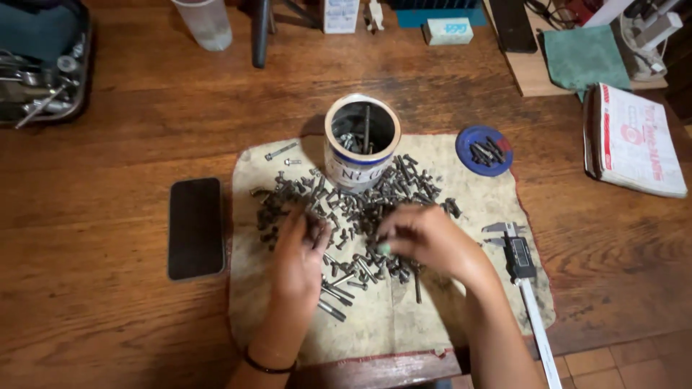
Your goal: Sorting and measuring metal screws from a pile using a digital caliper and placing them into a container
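Note:
A pile of dark bolts and screws [367,198] lies spread on a beige cloth [389,317]. My left hand [299,256] rests on the pile's left part, its fingers down among the bolts. My right hand [425,238] is over the pile's middle, fingers curled around small pieces; what they pinch is blurred. Behind the pile, a white tin can [360,140] stands upright with a few bolts and a long rod inside.
A blue lid [484,150] with several screws sits right of the can. A digital caliper [522,266] lies on the cloth's right edge, a dark phone [195,227] to the left. A metal tray [43,68] of tools, plastic cup [205,21] and booklet [634,140] lie farther off.

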